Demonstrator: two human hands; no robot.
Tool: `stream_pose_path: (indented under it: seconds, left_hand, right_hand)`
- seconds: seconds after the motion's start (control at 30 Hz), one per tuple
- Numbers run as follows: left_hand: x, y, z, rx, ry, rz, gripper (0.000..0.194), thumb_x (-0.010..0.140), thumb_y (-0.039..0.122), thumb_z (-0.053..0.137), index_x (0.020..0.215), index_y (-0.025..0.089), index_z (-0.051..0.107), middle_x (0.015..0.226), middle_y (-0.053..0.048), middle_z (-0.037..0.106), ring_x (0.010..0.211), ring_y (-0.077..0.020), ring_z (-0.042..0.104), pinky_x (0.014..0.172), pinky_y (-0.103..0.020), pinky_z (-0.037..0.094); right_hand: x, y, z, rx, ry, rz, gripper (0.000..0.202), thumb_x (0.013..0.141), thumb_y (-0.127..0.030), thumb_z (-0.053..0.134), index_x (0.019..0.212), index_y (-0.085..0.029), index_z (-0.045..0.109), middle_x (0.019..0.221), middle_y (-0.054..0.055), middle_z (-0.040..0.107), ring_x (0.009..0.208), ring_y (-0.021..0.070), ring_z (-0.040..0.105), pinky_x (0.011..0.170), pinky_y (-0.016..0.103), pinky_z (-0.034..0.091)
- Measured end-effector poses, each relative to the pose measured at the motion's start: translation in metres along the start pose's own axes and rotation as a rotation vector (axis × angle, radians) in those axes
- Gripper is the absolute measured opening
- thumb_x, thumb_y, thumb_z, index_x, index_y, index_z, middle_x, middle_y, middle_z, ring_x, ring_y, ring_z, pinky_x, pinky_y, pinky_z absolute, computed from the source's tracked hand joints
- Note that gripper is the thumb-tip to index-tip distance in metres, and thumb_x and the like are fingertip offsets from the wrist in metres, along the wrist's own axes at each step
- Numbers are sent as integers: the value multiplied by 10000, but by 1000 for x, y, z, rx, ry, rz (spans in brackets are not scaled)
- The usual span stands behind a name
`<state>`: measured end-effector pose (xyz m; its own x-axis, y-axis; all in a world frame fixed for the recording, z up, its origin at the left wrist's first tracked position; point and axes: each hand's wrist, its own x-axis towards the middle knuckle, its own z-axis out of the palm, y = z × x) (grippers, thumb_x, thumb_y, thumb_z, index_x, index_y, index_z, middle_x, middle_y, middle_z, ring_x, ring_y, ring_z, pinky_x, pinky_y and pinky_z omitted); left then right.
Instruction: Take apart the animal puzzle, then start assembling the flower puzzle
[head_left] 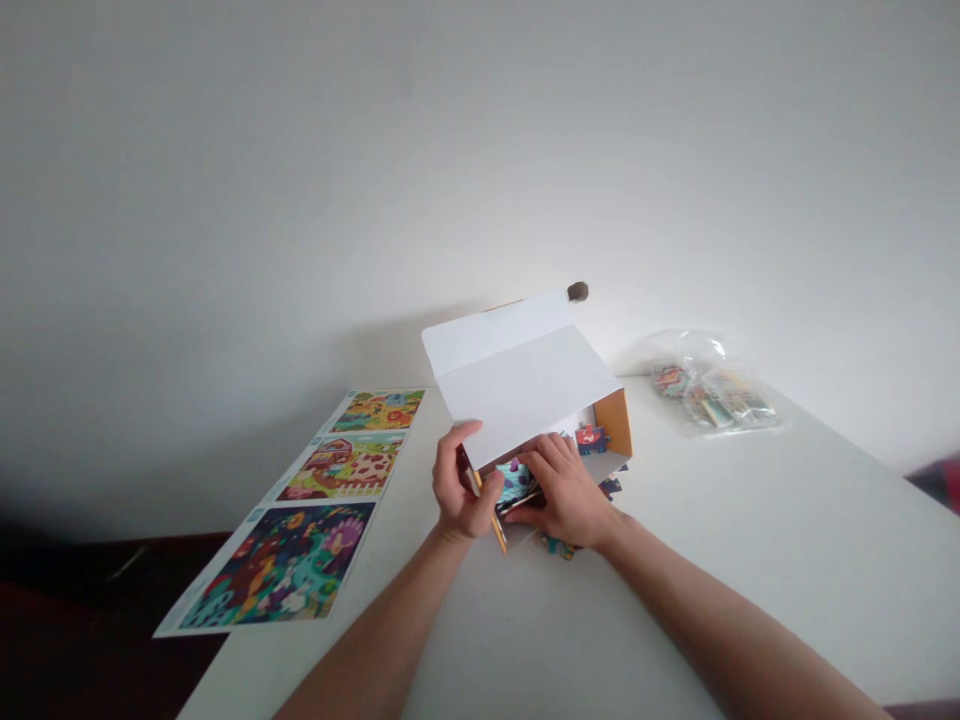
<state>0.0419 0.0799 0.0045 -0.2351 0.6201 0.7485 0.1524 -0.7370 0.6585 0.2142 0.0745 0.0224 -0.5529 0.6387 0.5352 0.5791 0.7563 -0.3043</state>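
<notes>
Multicoloured cardboard jigsaw pieces [559, 548] lie at six o'clock of the white-lined orange cardboard box [525, 385]. The left hand [457, 490], curled, clasps its nine-o'clock end; the right hand [566, 490], half-curled, touches a teal, purple-spotted piece [513, 482] at its mouth, grip unclear. Tilting the box could spill pieces. A clear plastic bag [709, 385] lies at two o'clock.
</notes>
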Motion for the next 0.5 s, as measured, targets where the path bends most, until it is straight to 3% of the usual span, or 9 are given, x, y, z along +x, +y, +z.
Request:
stream_pose_path:
  seconds: [0.17,0.5]
  left_hand:
    - [0,0,0,16,-2,13,582,655,360,709,1200,209,571,1088,-90,585,986,-289,580,879,-421,463]
    - [3,1,1,-11,12,-14,514,720,344,687,1200,206,564,1098,-90,592,975,-263,577,856,-379,456]
  right_hand:
    - [-1,4,-1,60,-9,-33,491,807,-595,652,1079,-192,583,968,97,641,940,264,530,836,410,388]
    - [-5,16,6,126,150,90,421,798,-583,673,955,-202,585,865,66,626,817,223,560,742,341,426]
